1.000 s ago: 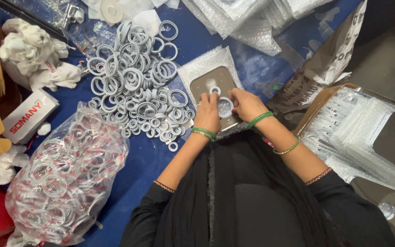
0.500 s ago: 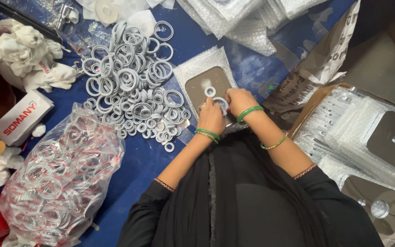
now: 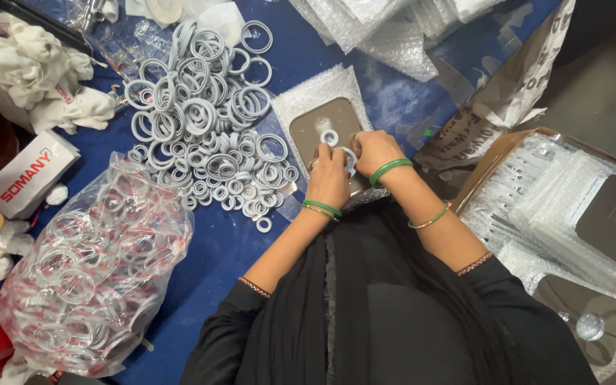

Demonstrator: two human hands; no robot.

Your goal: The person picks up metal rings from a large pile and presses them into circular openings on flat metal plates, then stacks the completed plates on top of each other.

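Head view: my left hand [image 3: 329,180] and right hand [image 3: 373,151] meet over the brown metal plate [image 3: 320,130], which lies on a sheet of bubble wrap [image 3: 308,93] on the blue table [image 3: 401,100]. The fingers of both hands are curled closed around a small white ring [image 3: 349,161] at the plate's near edge; how tightly they pinch it I cannot tell. A second white ring [image 3: 329,137] sits flat on the plate just beyond my fingers.

Procedure as I judge it: keep the plate flat on the wrap, steady it with the left hand, and press the ring down evenly so it sits level, not tilted.

The loose pile of grey-white rings [image 3: 201,128] lies to my left, within reach. The clear bag of rings [image 3: 87,271] lies nearer me, further left. Wrapped plates [image 3: 607,228] lie in a carton to my right.
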